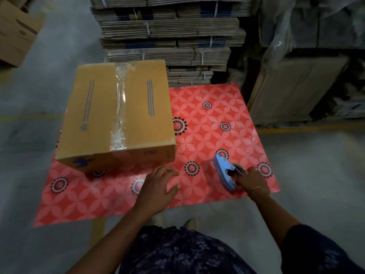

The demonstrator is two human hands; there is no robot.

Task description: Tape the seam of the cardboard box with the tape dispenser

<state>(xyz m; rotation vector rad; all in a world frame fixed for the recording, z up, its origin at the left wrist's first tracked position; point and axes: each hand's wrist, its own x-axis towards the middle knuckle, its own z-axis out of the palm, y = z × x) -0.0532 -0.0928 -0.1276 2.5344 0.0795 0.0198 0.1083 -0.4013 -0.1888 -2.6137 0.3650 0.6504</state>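
Note:
A closed brown cardboard box stands on the left part of the red patterned table, tilted a little over the table's left side. A strip of clear tape runs along its top seam from the far edge to the near edge and down the front. The blue tape dispenser rests on the table at the near right, and my right hand grips it at the roll. My left hand hovers with fingers spread just in front of the box's near right corner, holding nothing.
Tall stacks of flattened, strapped cartons rise behind the table. Plastic-wrapped cartons stand at the right, and another brown box sits at the far left. Grey concrete floor with a yellow line surrounds the table.

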